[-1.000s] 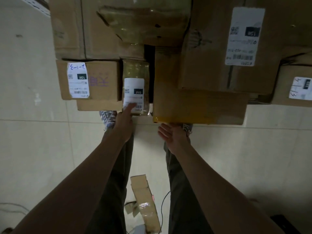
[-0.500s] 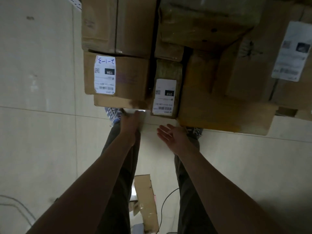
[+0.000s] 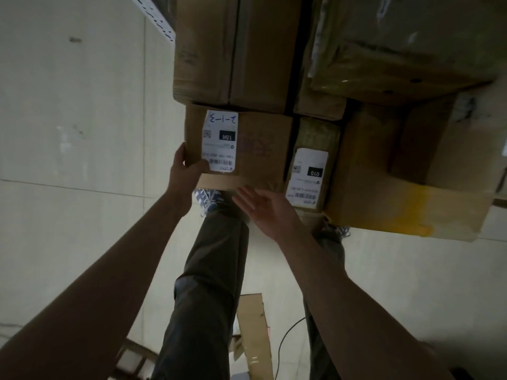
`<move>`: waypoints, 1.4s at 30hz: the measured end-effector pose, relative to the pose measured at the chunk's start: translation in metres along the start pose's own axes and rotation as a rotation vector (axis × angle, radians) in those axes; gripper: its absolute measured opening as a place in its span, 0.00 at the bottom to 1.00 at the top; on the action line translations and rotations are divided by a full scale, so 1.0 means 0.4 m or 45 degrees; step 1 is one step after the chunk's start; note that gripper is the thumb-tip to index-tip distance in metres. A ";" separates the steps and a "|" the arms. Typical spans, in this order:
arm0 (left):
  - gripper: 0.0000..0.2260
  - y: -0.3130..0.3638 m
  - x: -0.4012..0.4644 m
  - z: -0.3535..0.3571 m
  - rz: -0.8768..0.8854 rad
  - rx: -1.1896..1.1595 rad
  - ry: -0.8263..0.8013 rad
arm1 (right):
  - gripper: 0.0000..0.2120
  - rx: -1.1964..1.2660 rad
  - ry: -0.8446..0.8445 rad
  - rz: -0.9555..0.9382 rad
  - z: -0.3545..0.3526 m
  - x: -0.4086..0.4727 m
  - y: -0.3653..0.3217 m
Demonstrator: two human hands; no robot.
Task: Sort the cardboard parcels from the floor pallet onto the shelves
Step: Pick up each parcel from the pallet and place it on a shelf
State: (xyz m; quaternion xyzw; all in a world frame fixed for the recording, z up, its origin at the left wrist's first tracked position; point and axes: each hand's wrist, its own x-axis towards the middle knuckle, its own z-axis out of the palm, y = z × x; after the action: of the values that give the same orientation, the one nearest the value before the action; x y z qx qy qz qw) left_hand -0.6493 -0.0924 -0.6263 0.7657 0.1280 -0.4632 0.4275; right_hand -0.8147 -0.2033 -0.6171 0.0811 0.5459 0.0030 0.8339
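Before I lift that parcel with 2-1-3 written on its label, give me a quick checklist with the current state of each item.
1. Left hand grips the near left corner of the 2-1-3 parcel, thumb on top: ok.
2. Right hand is open at the near edge and not holding the parcel: not ok.
3. Big box behind seems to overlap the parcel's far edge; whether it bears on it: cannot tell.
4. Narrow parcel labelled 010 sits close on the right; might drag along: cannot tell.
5. Feet: flat cardboard piece and a cable lie on the floor by the legs: not ok.
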 end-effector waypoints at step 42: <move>0.37 -0.043 0.252 -0.045 -0.349 -0.347 -0.454 | 0.20 0.298 0.322 -0.187 -0.028 0.256 0.037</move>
State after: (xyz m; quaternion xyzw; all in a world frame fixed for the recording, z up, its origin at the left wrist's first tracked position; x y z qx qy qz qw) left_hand -0.5946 -0.0885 -0.7142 0.5827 0.2144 -0.6230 0.4759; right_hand -0.7823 -0.1778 -0.7126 0.1364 0.6474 -0.1112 0.7415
